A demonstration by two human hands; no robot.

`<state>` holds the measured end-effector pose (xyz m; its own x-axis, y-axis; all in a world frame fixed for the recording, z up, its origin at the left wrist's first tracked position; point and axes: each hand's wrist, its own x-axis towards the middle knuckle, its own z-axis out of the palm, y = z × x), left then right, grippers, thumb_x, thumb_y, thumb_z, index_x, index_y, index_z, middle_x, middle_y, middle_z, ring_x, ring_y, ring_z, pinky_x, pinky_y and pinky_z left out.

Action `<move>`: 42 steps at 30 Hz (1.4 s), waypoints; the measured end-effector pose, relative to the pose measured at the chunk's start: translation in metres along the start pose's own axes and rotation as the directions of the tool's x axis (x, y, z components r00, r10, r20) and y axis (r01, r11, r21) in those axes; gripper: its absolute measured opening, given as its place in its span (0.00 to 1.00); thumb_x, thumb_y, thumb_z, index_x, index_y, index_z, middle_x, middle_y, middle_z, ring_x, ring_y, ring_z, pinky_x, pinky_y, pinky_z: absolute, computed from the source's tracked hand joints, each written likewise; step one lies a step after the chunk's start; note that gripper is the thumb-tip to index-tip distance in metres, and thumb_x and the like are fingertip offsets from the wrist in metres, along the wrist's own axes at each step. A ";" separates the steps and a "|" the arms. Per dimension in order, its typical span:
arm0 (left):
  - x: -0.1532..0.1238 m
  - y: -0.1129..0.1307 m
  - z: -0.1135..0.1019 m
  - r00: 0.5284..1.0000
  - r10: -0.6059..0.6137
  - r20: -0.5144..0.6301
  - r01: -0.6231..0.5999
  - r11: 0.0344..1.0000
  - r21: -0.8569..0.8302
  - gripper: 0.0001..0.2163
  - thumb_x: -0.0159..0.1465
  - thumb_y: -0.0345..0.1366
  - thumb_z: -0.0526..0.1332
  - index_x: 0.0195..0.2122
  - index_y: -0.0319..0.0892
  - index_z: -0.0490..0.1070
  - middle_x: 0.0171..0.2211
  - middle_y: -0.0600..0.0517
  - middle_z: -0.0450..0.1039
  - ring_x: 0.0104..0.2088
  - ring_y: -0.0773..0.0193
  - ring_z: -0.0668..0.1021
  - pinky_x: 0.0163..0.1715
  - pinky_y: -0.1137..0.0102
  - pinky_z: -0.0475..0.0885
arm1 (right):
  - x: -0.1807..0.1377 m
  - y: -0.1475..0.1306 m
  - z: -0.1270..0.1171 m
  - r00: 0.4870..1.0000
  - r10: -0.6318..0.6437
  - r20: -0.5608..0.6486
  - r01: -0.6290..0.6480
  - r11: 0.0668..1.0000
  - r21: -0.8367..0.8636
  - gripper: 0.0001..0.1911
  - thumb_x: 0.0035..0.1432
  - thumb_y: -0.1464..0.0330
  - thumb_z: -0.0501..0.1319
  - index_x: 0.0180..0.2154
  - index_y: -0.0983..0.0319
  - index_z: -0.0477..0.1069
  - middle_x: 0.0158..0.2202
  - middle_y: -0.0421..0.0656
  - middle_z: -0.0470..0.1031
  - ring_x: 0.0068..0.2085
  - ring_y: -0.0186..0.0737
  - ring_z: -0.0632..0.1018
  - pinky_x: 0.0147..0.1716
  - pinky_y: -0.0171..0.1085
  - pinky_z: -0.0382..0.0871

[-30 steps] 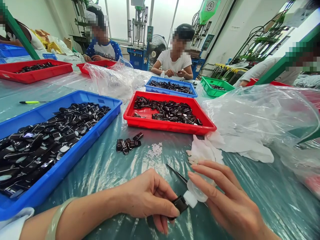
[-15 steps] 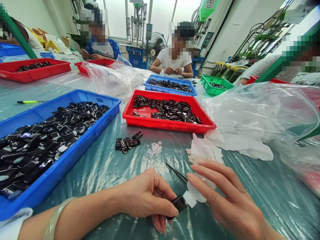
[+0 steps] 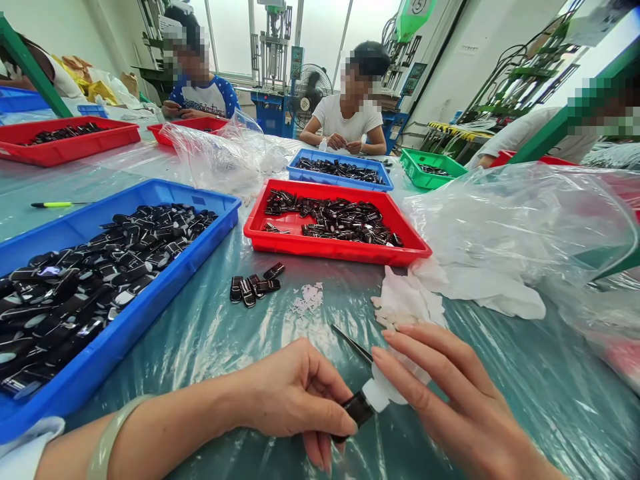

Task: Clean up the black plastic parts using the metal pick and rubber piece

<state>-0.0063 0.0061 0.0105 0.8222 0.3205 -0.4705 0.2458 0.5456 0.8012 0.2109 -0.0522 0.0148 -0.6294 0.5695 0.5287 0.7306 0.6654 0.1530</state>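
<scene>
My left hand is closed, with thumb and fingers pinching a small glossy black plastic piece. A white, partly see-through piece meets the far end of the black part; its exact kind is unclear. My right hand covers much of this white piece, holding it under long, slightly bent fingers, with the thumb hidden. Slim dark tweezers point out from beneath the right fingertips. Beyond the hands lie several loose black pieces, small white scraps and a crumpled white cloth.
A blue tray full of black pieces stands at left, a red tray ahead. Behind it are another blue tray and a green tray. Clear plastic bags spread at right. Co-workers sit across the table.
The white piece has shifted slightly towards the left hand and now sits over the black piece's end. The black piece has turned a little, showing more of its shiny face.
</scene>
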 end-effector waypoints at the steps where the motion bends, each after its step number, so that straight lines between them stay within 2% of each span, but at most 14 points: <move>1: 0.000 0.000 0.000 1.000 -0.003 -0.001 0.003 1.000 0.002 0.04 0.49 0.32 0.61 0.22 0.36 0.70 0.15 0.56 0.68 0.14 0.74 0.71 0.16 0.82 0.68 | 0.000 -0.001 0.000 1.000 0.001 -0.003 -0.001 1.000 -0.006 0.16 0.62 0.77 0.49 0.49 0.66 0.67 0.49 0.52 0.67 0.55 0.50 0.63 0.52 0.51 0.62; 10: 0.002 -0.002 -0.001 1.000 -0.008 0.006 0.008 1.000 0.006 0.05 0.50 0.34 0.62 0.22 0.36 0.71 0.15 0.56 0.69 0.15 0.73 0.72 0.17 0.80 0.68 | 0.001 -0.003 0.000 1.000 0.021 -0.013 -0.021 1.000 -0.015 0.16 0.62 0.76 0.48 0.49 0.65 0.68 0.48 0.51 0.68 0.55 0.50 0.64 0.52 0.50 0.62; 16: 0.002 -0.001 0.000 1.000 -0.029 0.007 0.029 0.999 0.019 0.06 0.50 0.34 0.62 0.22 0.36 0.70 0.15 0.56 0.69 0.14 0.74 0.71 0.17 0.80 0.68 | 0.002 -0.004 0.003 1.000 0.019 -0.019 -0.019 1.000 -0.013 0.16 0.60 0.79 0.49 0.48 0.68 0.68 0.49 0.52 0.65 0.55 0.51 0.63 0.53 0.50 0.60; 24: 0.003 -0.005 -0.002 0.999 -0.007 0.032 0.008 1.000 -0.015 0.08 0.49 0.37 0.66 0.24 0.36 0.73 0.17 0.55 0.70 0.16 0.72 0.72 0.18 0.79 0.69 | 0.004 -0.004 0.006 0.996 0.082 -0.047 -0.080 0.996 0.039 0.19 0.57 0.84 0.50 0.48 0.66 0.68 0.47 0.51 0.67 0.53 0.48 0.65 0.49 0.49 0.64; 32: 0.001 -0.002 -0.001 1.000 -0.006 0.009 0.006 1.000 -0.027 0.12 0.47 0.40 0.67 0.24 0.35 0.73 0.18 0.54 0.70 0.15 0.73 0.72 0.17 0.79 0.68 | 0.013 -0.004 0.001 0.990 0.129 -0.064 -0.126 0.991 0.043 0.22 0.54 0.86 0.50 0.45 0.63 0.68 0.43 0.48 0.70 0.50 0.43 0.68 0.47 0.44 0.68; 42: 0.000 -0.003 -0.003 0.999 0.035 0.020 -0.034 0.998 -0.060 0.09 0.49 0.36 0.66 0.28 0.35 0.75 0.18 0.54 0.71 0.16 0.72 0.73 0.18 0.79 0.70 | 0.006 0.000 0.002 0.990 0.119 -0.070 -0.109 0.986 0.129 0.23 0.54 0.86 0.50 0.46 0.62 0.68 0.45 0.48 0.70 0.52 0.44 0.67 0.48 0.44 0.68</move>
<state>-0.0080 0.0071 0.0072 0.8404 0.3239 -0.4345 0.1866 0.5799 0.7930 0.2065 -0.0483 0.0166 -0.5181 0.6094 0.6002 0.7545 0.6562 -0.0150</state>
